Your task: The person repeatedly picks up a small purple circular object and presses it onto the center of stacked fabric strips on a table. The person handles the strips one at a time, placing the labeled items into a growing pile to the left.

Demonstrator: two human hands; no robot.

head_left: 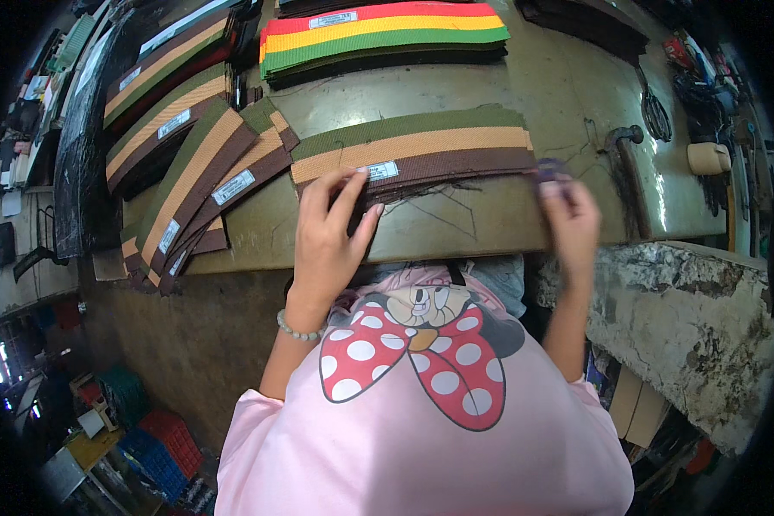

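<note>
A stack of woven fabric strips, striped green, tan and brown, lies in front of me on the table. My left hand rests on its near edge, fingers apart, with a fingertip beside a white label. Loose dark threads trail from the stack's near edge. At its right end, my right hand is closed around a small dark purple thing, smeared by motion; its kind cannot be made out. To the left, more strips of the same stripes lie fanned out, some hanging over the table edge.
Red, yellow and green strips are stacked at the back of the table. More striped piles stand at the far left. A metal clamp and a wire loop are on the right, near a tape roll.
</note>
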